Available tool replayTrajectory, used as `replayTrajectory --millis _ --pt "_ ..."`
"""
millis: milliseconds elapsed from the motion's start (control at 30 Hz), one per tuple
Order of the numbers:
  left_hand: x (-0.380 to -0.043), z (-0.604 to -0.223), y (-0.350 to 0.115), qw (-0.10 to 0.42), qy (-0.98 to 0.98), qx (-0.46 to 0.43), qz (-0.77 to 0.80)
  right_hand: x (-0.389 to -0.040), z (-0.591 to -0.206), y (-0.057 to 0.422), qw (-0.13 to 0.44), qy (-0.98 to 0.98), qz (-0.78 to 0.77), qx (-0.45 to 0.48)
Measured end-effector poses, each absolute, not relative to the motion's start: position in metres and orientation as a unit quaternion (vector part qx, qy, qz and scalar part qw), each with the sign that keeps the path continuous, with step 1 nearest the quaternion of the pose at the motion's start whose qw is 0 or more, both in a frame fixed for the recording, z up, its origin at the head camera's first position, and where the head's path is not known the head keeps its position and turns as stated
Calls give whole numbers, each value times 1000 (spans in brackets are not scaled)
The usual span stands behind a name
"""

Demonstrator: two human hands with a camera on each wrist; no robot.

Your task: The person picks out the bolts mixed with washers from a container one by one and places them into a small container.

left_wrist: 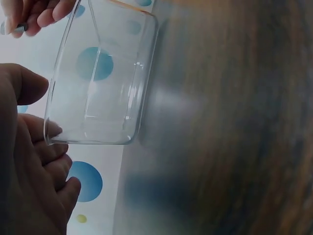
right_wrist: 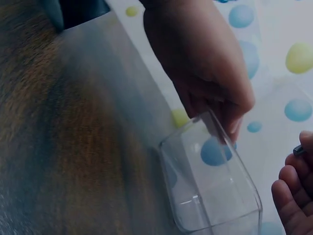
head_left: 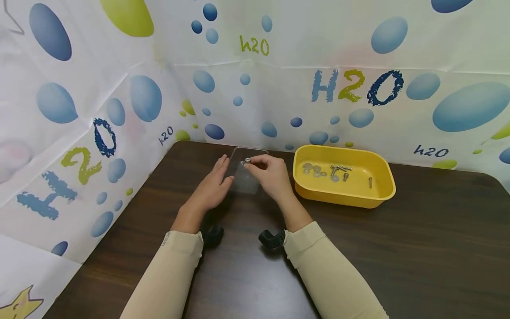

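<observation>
A clear plastic container (head_left: 246, 185) sits on the dark table, straight ahead of the person. My left hand (head_left: 212, 188) rests along its left side, fingers extended; in the left wrist view its fingertips touch the container's rim (left_wrist: 48, 132). Over the container, my right hand (head_left: 274, 175) pinches a small metal bolt (head_left: 248, 160) between thumb and forefinger. The bolt (left_wrist: 20, 28) shows a threaded shank in the left wrist view. Most of it is hidden by the fingers in the right wrist view, where only a short end of the bolt (right_wrist: 298, 150) sticks out.
Right of the container stands a yellow tray (head_left: 338, 197) holding several washers (head_left: 316, 169) and several bolts (head_left: 345, 176). A printed sheet (head_left: 279, 97) with blue and green drops hangs behind and to the left of the dark wooden table (head_left: 438, 230).
</observation>
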State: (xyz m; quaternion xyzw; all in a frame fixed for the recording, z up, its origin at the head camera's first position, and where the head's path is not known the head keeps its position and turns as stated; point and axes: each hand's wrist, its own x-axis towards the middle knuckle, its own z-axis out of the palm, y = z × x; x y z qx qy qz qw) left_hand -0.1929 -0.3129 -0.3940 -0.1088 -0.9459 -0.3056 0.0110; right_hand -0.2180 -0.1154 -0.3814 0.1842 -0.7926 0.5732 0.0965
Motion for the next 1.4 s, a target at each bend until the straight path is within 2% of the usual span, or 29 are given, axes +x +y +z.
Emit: replayTrajectory --millis 467,867,1200,1400 --pt "-194 -396 -316 -37 -932 -133 -336 -218 -386 -126 116 -859 411 284" --pt "-192 -397 -316 -39 -927 -131 -350 -219 -385 -134 58 -889 350 290" --pt "-192 -396 -315 -43 -926 -128 -352 -220 -384 -140 44 -900 339 271" --pt "-192 -395 -314 -44 -926 -128 -353 -224 -374 -145 -17 -920 297 254"
